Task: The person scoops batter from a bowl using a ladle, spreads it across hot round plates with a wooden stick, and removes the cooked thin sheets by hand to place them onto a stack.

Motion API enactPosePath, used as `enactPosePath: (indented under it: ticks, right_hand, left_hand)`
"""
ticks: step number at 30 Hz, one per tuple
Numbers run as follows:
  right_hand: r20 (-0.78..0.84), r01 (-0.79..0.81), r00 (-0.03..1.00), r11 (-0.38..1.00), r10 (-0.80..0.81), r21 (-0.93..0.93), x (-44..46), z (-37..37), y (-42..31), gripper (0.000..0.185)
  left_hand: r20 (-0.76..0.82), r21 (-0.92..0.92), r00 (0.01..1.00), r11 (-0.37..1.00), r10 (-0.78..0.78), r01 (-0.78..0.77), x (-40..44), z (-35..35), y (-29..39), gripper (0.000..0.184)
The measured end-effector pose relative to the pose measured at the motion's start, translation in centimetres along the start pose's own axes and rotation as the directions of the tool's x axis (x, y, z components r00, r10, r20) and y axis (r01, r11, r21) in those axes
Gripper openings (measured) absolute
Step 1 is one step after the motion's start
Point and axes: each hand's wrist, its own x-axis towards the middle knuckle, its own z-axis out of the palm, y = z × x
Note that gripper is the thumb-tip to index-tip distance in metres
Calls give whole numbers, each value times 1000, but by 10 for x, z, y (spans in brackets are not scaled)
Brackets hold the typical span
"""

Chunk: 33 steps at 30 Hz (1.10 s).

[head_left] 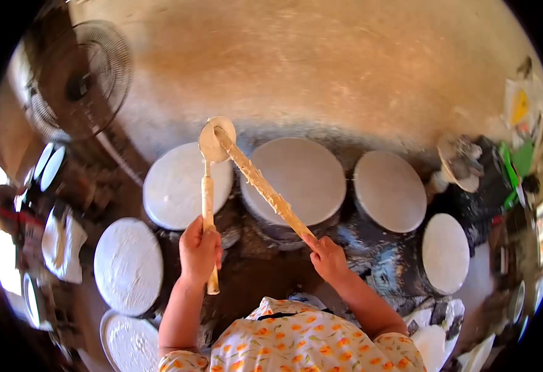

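My left hand [199, 251] is closed around the wooden handle of a ladle [207, 201], which points up and away from me. Its round, pale head [210, 149] is above the edge of a large white round griddle [178, 192]. In my right hand [329, 258] is a long wooden stick [265, 189], thickly caked with a pale, doughy crust. The stick slants up to the left, and its far end overlaps the ladle's head; whether they touch I cannot tell. Below the stick lies the middle white griddle [302, 177].
More white round surfaces stand around me: one right of centre [390, 192], one far right [446, 254], one at left [129, 266] and one at lower left [132, 344]. A fan [88, 77] stands at upper left. A brown wall [321, 68] rises behind.
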Motion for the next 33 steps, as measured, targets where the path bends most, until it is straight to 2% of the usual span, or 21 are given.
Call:
enactPosePath:
  ticks: [2, 5, 8, 9, 12, 14, 15, 16, 17, 18, 20, 21, 23, 24, 26, 27, 31, 33]
  right_hand:
    - [-5, -79, 997, 997, 79, 2, -7, -20, 35, 67]
    - [31, -253, 966, 963, 257, -93, -31, -44, 83, 67]
    - [18, -325, 945, 940, 328, -101, -58, -52, 116, 67]
    - [34, -365, 929, 927, 369, -92, -66, -53, 122, 67]
    - [24, -481, 871, 862, 491, -159, -85, -48, 125, 65]
    - [42, -553, 820, 809, 571, -198, -93, -37, 123, 65]
    - [72, -604, 769, 760, 635, -240, -97, -32, 120, 65]
    - [65, -613, 764, 753, 642, -239, -96, -28, 115, 65]
    - [38, -629, 755, 740, 654, -241, -94, -24, 108, 63]
    - [11, -644, 745, 725, 667, -244, -92, -21, 101, 61]
    - [-43, -657, 748, 731, 662, -183, -89, -20, 88, 59]
    - [-91, -655, 755, 745, 649, -122, -87, -20, 82, 57]
    - [-133, -669, 742, 739, 658, -75, -85, -18, 71, 57]
    - [-170, -671, 733, 741, 658, -27, -83, -16, 67, 56]
    - [-175, -685, 720, 728, 672, -26, -90, -8, 60, 56]
    - [-177, -694, 711, 720, 680, -25, -91, -5, 59, 57]
    - [-203, -684, 714, 729, 670, -3, -87, -3, 44, 57]
    - [-222, -674, 707, 735, 671, 73, -91, 5, 41, 59]
  left_hand:
    - [35, -41, 999, 999, 5, -4, 29, 57, -16, 10]
    - [181, -28, 983, 999, -15, 21, 66, 119, -47, 11]
    - [270, 0, 959, 997, -79, 82, 89, 161, -73, 12]
    - [344, 15, 934, 995, -101, 102, 100, 165, -92, 11]
    - [419, 23, 891, 983, -173, 179, 120, 177, -111, 10]
    - [490, 66, 845, 975, -217, 212, 149, 167, -139, 16]
    - [477, 256, 879, 953, 19, -159, 165, 159, -164, 23]
    - [508, 416, 822, 762, 257, -496, 176, 154, -165, 31]
    - [598, 452, 647, 468, 473, -760, 192, 144, -164, 43]
    - [606, 444, 641, 469, 471, -764, 197, 140, -147, 43]
    - [701, 613, 653, 226, 288, -758, 201, 133, -107, 42]
    - [708, 604, 645, 228, 288, -764, 206, 129, -95, 42]
    - [757, 597, 570, 18, 320, -802, 217, 120, -76, 42]
    - [761, 590, 564, 19, 321, -807, 222, 117, -66, 42]
    - [778, 566, 489, -103, 394, -818, 229, 111, -47, 41]
    - [780, 533, 436, -113, 448, -839, 230, 109, -34, 42]
    - [731, 541, 436, -56, 524, -839, 227, 107, -1, 45]
    - [568, 475, 466, 193, 678, -859, 225, 109, 3, 43]
